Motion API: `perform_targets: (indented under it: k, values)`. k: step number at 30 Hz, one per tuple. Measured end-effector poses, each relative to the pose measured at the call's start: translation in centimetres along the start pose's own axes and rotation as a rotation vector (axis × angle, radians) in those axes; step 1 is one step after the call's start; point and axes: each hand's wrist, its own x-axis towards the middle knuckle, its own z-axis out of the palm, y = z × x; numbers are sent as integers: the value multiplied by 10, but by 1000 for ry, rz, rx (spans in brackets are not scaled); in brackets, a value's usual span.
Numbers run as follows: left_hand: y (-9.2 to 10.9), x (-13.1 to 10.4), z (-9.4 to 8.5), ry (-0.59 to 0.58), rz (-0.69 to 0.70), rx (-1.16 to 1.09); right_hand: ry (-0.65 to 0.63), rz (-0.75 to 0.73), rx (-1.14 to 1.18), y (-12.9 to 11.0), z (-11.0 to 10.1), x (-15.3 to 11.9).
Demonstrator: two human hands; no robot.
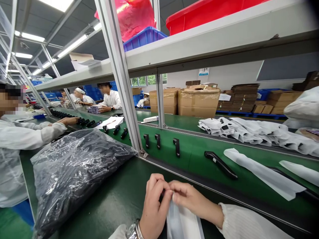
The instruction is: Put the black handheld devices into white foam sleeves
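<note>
My left hand (155, 204), with a watch at its wrist, is closed at the top end of a white translucent sleeve (185, 222). Beside it, my right hand (190, 199) pinches the same end, and the fingertips of both hands meet there. Whatever may be inside the sleeve is hidden. Beyond my hands, a bent black handle-like part (220, 164) lies on the green conveyor belt (190, 162). To its right, a long white sleeve (264, 174) partly covers another black part. Several smaller black pieces, one a black angled piece (176, 147), sit farther left on the belt.
A large see-through plastic bag (79, 172) of dark items fills the bench's left side. A metal post (122, 76) rises ahead, under a shelf (211, 43) with bins. White sleeves (251, 132) are piled at the back right. A co-worker's arm (37, 132) reaches in at left.
</note>
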Motion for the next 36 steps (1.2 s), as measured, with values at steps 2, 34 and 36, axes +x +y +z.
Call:
perform_targets:
  k: [2,34,36]
  values:
    - [-1,1,0,36,-38,-15,-78,107,89,-3,6,-2]
    - [-27,2,4,-262,-145,485,604,285,-511,31,-112,140]
    - [-25,5,3,-262,-106,493,580,218,-424,23,-105,111]
